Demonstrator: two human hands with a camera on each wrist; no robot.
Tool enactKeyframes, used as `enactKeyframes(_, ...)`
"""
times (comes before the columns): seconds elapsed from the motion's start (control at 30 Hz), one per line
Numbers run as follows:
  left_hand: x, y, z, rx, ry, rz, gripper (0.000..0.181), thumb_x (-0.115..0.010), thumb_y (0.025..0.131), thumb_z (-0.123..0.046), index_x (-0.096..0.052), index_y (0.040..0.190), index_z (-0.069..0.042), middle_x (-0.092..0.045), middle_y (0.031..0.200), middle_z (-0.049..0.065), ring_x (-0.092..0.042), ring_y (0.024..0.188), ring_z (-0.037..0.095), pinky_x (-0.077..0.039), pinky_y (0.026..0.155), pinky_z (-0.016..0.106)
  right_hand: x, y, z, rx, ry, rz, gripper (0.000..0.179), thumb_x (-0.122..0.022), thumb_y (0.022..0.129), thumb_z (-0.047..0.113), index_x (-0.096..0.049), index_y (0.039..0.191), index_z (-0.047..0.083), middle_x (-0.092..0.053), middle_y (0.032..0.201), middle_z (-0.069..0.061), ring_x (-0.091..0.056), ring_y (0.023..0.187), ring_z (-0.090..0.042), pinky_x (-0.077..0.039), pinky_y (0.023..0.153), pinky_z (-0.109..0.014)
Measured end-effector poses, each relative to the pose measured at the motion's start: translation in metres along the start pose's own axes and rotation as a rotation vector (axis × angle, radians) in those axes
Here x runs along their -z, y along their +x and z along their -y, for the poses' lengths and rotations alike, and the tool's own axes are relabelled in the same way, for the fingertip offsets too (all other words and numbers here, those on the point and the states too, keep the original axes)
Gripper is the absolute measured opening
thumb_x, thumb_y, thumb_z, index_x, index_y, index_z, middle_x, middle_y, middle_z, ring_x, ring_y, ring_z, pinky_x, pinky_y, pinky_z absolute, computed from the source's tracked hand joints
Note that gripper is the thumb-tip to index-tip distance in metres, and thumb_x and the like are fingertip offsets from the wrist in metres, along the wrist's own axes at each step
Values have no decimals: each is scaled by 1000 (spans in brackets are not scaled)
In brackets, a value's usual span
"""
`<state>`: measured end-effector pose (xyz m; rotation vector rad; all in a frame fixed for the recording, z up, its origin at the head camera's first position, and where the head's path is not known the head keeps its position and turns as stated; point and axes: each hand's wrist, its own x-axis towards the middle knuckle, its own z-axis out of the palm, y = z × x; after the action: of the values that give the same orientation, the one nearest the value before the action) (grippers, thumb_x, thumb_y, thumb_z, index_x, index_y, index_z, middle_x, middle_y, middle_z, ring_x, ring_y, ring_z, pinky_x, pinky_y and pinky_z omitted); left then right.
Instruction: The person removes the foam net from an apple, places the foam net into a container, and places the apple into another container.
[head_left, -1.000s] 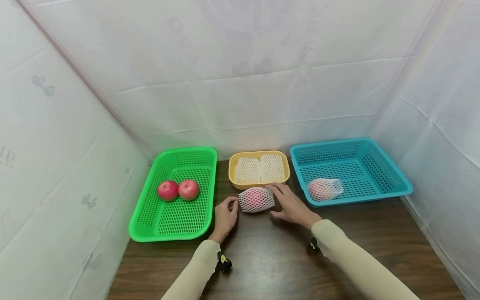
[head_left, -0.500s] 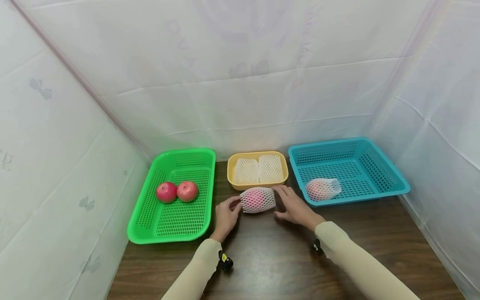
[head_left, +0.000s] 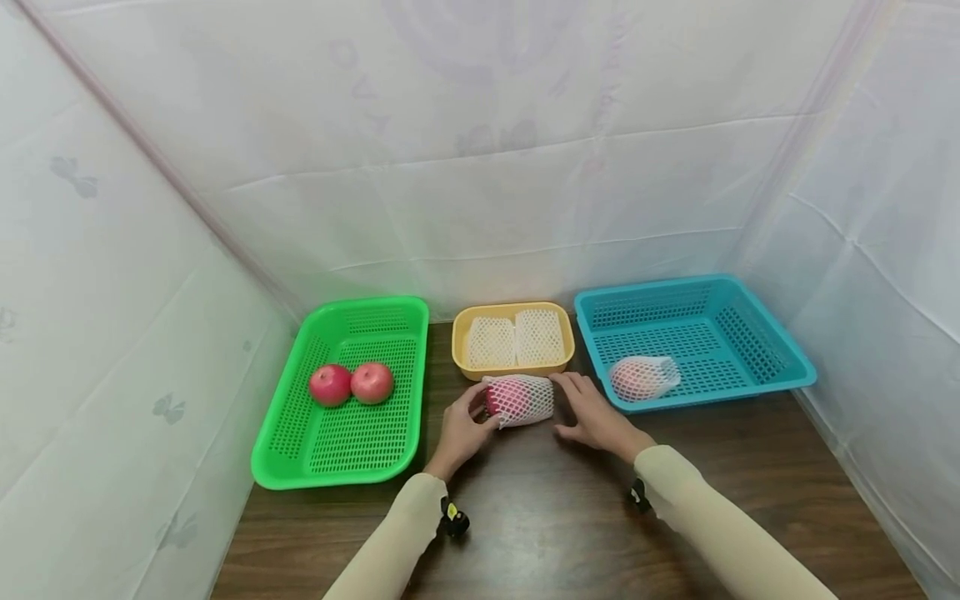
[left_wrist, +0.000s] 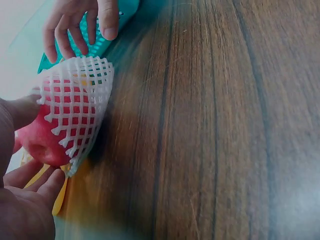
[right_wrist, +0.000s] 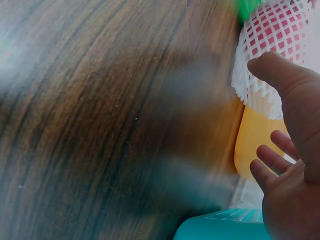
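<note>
A red apple (left_wrist: 42, 135) lies partly inside a white foam net sleeve (head_left: 536, 400), in front of the yellow container. Its stem end pokes out of the sleeve's left opening. My left hand (head_left: 461, 429) grips this bare end, thumb on one side and fingers on the other. Beside the sleeve's right end is my right hand (head_left: 595, 421), its fingers relaxed and spread. In the right wrist view the right thumb overlaps the net, while the other fingers (right_wrist: 272, 160) hang loosely with nothing between them.
At the left, a green basket (head_left: 264, 454) holds two apples (head_left: 330, 385). The yellow container (head_left: 459, 346) at the back holds two flat foam nets (head_left: 491, 342). A blue basket (head_left: 787, 367) at the right contains a netted apple (head_left: 637, 379). White sheeting (head_left: 480, 208) encloses the dark wooden table (head_left: 540, 533).
My left hand has moved right, from the sleeve's left edge to a grip around the apple's end. That end now shows bare at the net's opening. The right hand stays beside the sleeve.
</note>
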<state>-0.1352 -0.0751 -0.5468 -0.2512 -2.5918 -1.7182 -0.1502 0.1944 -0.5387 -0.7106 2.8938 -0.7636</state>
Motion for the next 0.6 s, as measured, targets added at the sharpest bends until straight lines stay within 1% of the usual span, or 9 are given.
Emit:
enactKeyframes(0.13, -5, 3, -2, -13, 23, 32, 73, -82, 83, 2, -51, 149, -6, -48, 155, 14, -57, 132, 31, -51, 102, 39, 1, -3, 0, -6, -3, 10, 88, -86, 84, 24, -35, 155, 10, -43, 150, -15, -41, 140, -32, -40, 113, -52)
enactKeyframes(0.2, -7, 4, -3, -20, 53, 42, 79, -83, 82, 1, -48, 152, -7, -45, 157, 12, -57, 131, 29, -51, 102, 40, 1, -4, -1, -7, 2, 14, 88, -86, 85, 24, -34, 155, 10, -42, 151, -15, -40, 141, -33, -40, 113, -53)
enactKeyframes(0.33, -9, 5, -4, -24, 138, 61, 86, -86, 80, -4, -43, 155, -9, -44, 159, 11, -53, 135, 28, -46, 109, 43, 2, -6, -1, -13, 13, 23, 89, -85, 86, 24, -33, 157, 11, -41, 153, -15, -38, 142, -33, -39, 114, -54)
enactKeyframes(0.43, -11, 6, -4, -35, 175, 65, 86, -86, 80, -5, -43, 155, -9, -45, 158, 12, -49, 139, 29, -41, 113, 45, 2, -6, -2, -15, 9, 28, 89, -85, 86, 24, -33, 157, 11, -40, 154, -15, -38, 143, -33, -39, 114, -53)
enactKeyframes(0.6, -12, 7, -1, -85, 192, 50, 79, -82, 80, -1, -48, 150, -4, -51, 152, 18, -53, 135, 33, -44, 111, 48, 3, -6, -2, -23, 2, 28, 89, -85, 86, 24, -32, 157, 12, -39, 155, -15, -37, 143, -33, -39, 114, -53)
